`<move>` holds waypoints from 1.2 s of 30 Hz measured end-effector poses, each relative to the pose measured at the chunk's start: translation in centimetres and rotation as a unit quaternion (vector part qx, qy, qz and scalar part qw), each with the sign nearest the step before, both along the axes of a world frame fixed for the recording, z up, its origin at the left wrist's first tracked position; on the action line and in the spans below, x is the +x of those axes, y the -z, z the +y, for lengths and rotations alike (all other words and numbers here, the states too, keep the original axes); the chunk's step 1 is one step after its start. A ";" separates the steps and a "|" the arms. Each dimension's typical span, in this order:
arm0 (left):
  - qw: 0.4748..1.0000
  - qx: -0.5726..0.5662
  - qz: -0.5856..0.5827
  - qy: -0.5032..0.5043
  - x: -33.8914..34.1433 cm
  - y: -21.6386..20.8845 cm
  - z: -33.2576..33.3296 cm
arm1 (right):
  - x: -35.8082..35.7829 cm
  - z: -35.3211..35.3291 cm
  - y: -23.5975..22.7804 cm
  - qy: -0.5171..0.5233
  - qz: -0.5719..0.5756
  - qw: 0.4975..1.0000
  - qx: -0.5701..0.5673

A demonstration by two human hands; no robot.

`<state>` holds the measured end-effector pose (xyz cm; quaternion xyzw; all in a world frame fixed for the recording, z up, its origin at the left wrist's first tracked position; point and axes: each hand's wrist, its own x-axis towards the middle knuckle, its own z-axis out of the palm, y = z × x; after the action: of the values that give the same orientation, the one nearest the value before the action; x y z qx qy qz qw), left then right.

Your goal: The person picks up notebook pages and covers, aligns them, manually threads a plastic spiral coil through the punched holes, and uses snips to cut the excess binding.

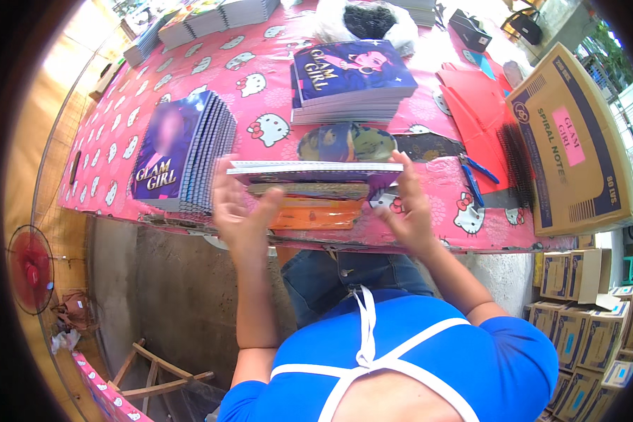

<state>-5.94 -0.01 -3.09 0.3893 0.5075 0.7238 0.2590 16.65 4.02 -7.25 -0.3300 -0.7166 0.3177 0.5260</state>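
Note:
At the table's near edge, between my two hands, a notebook (316, 167) is held up with its long white page edge toward me. My left hand (240, 214) grips its left end, thumb apart on the near side. The right end sits in my right hand (409, 214), fingers behind and thumb in front. Beneath lie a brownish block (316, 190) and an orange strip (313, 216), both partly covered. Behind the notebook is a camouflage-patterned item (348, 141). To the left stands a stack of spiral-bound purple notebooks (179, 155); a stack of purple-covered pads (353, 88) lies farther back.
On the right are blue-handled pliers (477, 179), black spiral coils (516, 169), red sheets (471, 105) and a large cardboard carton (577, 151). More notebooks (218, 21) line the far edge of the pink-covered table (260, 77). Cartons (584, 337) are piled at lower right.

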 end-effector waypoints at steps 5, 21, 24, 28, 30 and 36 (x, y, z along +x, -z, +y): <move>0.999 -0.012 -0.039 0.018 1.0 -1.0 0.2 | 5.7 3.6 0.5 -0.033 -0.136 0.990 0.007; 0.825 0.038 0.563 0.034 7.2 -4.4 2.9 | 11.0 8.9 -6.3 0.106 -0.263 0.954 0.094; 0.864 0.085 0.494 0.053 7.1 -4.0 3.1 | 6.4 3.7 -8.2 0.027 -0.153 0.984 0.091; 0.880 0.095 0.463 0.055 7.4 -4.4 3.1 | 6.4 4.5 -7.4 0.037 -0.078 0.992 0.088; 0.878 0.093 0.467 0.052 7.3 -4.4 3.0 | 6.1 4.2 -8.5 -0.007 -0.094 0.994 0.059; 0.883 0.093 0.458 0.038 7.5 -4.1 2.9 | 6.6 4.9 -10.0 -0.145 -0.095 0.975 -0.139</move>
<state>1.52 2.90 1.01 0.7187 0.4847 0.4983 -0.0130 23.22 8.92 2.79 -0.3211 -0.7520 0.4546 0.3532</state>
